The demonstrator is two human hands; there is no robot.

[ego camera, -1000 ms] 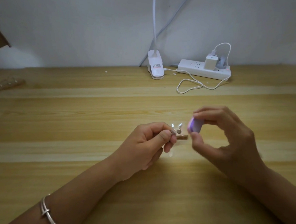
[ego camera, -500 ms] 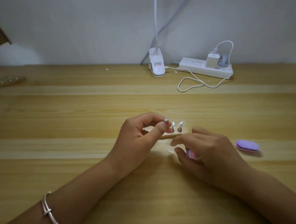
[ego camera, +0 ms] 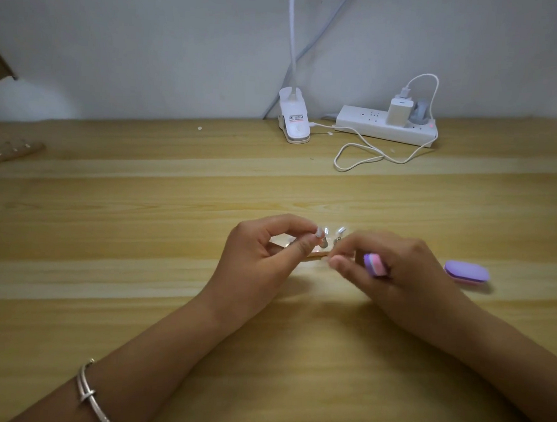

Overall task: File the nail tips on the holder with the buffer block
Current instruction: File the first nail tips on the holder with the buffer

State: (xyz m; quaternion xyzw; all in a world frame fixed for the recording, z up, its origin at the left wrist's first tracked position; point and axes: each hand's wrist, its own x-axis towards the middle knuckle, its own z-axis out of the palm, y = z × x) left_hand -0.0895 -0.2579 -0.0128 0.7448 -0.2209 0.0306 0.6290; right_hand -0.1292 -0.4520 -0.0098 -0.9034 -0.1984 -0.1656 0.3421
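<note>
At mid-counter [ego camera: 136, 267] the left hand [ego camera: 261, 252] pinches the holder [ego camera: 315, 254], seemingly steadying its upright nail tips [ego camera: 340, 230], while the right hand [ego camera: 409, 263] tucks the buffer [ego camera: 376, 265] under curled fingers, probably freeing its fingertips [ego camera: 335, 262] to adjust a tip.

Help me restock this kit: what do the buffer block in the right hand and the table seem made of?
The buffer block: likely foam, matte, purple, white and pink layers at its end. The table: wood or laminate, smooth, with grain stripes.

Grey wall [ego camera: 150, 40], wood bench [ego camera: 106, 233], dim light. Lamp clip [ego camera: 294, 122] well beyond left hand [ego camera: 258, 258]; power strip [ego camera: 364, 124] beyond right hand [ego camera: 404, 267], at wall.
</note>
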